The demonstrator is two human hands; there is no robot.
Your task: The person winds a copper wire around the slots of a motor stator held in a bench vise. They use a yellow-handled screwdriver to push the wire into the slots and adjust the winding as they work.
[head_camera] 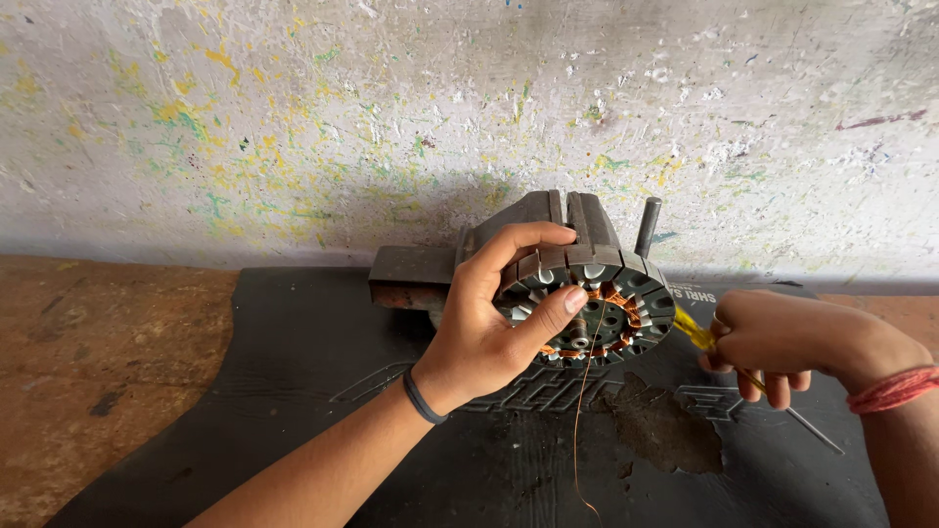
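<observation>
A thin copper wire point(578, 430) hangs nearest, its loose end trailing down over the black mat point(293, 391) toward the lower edge of the view. The mat covers the middle of a brown bench point(88, 362) and shows a worn, torn patch point(660, 425) just right of the wire.

The left hand point(489, 328) reaches in from the lower left, a dark band point(423, 396) on its wrist. It grips the stator point(592, 303): the fingers curl over the top left rim and the thumb point(558, 313) presses across the face near the centre, where the wire rises to meet the copper windings. The hand is closed on the stator's rim, not spread.

The right hand point(773, 337) comes in from the right edge, a red thread point(895, 389) around its wrist. It is closed on a yellow-handled tool point(696, 332), the yellow end pointing at the stator's right side and touching or almost touching it; I cannot tell which. A thin metal shaft point(812, 428) sticks out below the fist toward the lower right.

The stator is a round grey ring of slotted steel, tilted to face the camera, with copper coils in the slots around a hub. It sits in the jaws of a dark vise point(440, 269), which stands on the far edge of the mat. A vise handle point(648, 225) rises just behind the stator on the right.

Farthest back is a pale wall point(391, 117) flecked with yellow and green paint.
</observation>
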